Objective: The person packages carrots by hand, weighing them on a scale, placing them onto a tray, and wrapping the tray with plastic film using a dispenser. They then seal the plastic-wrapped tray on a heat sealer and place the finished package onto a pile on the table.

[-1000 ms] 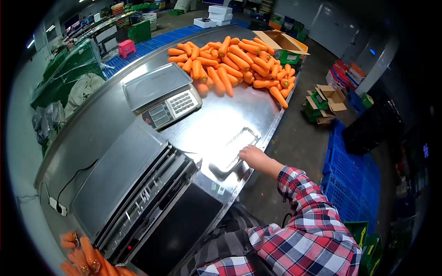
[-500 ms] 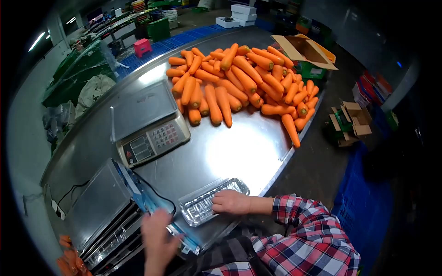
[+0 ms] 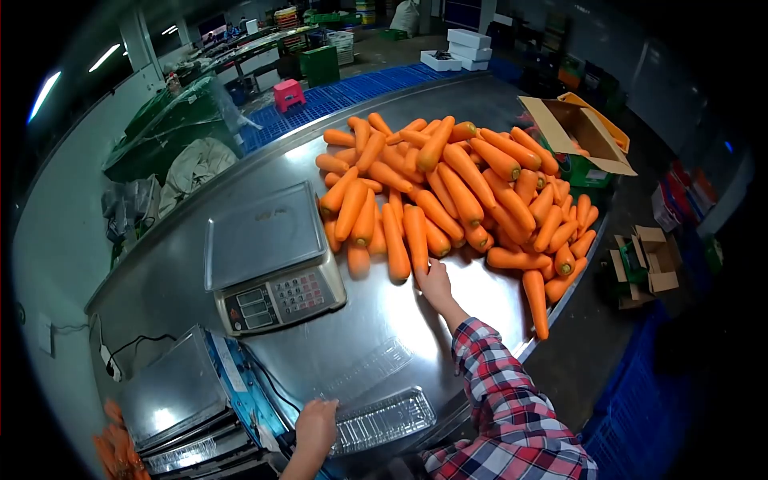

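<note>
My right hand (image 3: 436, 286) is closed around the lower tip of a carrot (image 3: 416, 238) at the front edge of a large pile of carrots (image 3: 460, 188). Low in the view, my left hand (image 3: 317, 424) has its fingers curled at the left end of a clear plastic tray (image 3: 386, 421). The tray lies on the metal table with nothing in it. Part of its left end is hidden by that hand.
A weighing scale (image 3: 272, 260) stands left of the pile. Nearer me is a metal-topped machine (image 3: 178, 392) with a black cable. An open cardboard box (image 3: 552, 128) sits beyond the table's right edge (image 3: 524, 350). More carrots (image 3: 120, 448) show at lower left.
My right hand has left the tray and reached forward to a carrot. My left hand has moved from beside the machine to the tray's left end. The view has shifted.
</note>
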`<move>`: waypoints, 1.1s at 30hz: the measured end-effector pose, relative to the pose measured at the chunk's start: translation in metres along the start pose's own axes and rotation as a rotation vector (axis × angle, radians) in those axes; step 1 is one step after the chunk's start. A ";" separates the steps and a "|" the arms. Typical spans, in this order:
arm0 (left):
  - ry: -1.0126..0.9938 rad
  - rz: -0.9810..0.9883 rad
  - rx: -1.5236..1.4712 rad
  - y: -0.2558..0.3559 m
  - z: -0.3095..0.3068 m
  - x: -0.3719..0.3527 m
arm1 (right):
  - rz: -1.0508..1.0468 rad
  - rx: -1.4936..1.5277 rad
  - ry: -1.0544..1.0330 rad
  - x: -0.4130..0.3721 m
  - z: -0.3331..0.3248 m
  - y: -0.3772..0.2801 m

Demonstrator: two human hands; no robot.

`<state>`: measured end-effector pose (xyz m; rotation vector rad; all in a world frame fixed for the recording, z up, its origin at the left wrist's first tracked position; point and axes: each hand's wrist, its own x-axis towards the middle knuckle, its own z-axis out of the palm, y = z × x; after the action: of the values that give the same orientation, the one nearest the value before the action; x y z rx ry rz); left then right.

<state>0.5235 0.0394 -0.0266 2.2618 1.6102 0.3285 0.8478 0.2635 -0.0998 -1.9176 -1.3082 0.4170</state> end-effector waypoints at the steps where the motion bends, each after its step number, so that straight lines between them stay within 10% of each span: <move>1: 0.026 -0.030 0.002 0.002 0.003 0.001 | 0.013 0.068 -0.054 0.007 0.003 -0.001; 6: 0.017 -0.077 0.015 -0.005 0.020 0.001 | 0.207 0.277 -0.122 0.023 0.006 -0.003; 12: 0.097 0.011 -0.054 -0.012 0.031 0.009 | -0.503 0.282 -0.139 -0.003 0.010 -0.085; 19: 0.071 -0.061 -0.202 -0.022 0.049 0.015 | -0.736 0.079 -0.265 -0.006 0.097 -0.226; 33: -0.061 -0.017 -0.035 -0.029 0.065 0.047 | -0.902 0.073 -0.229 -0.010 0.026 -0.141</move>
<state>0.5389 0.0834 -0.0982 2.2090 1.5800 0.2778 0.7359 0.2909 -0.0142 -1.0636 -2.0942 0.2068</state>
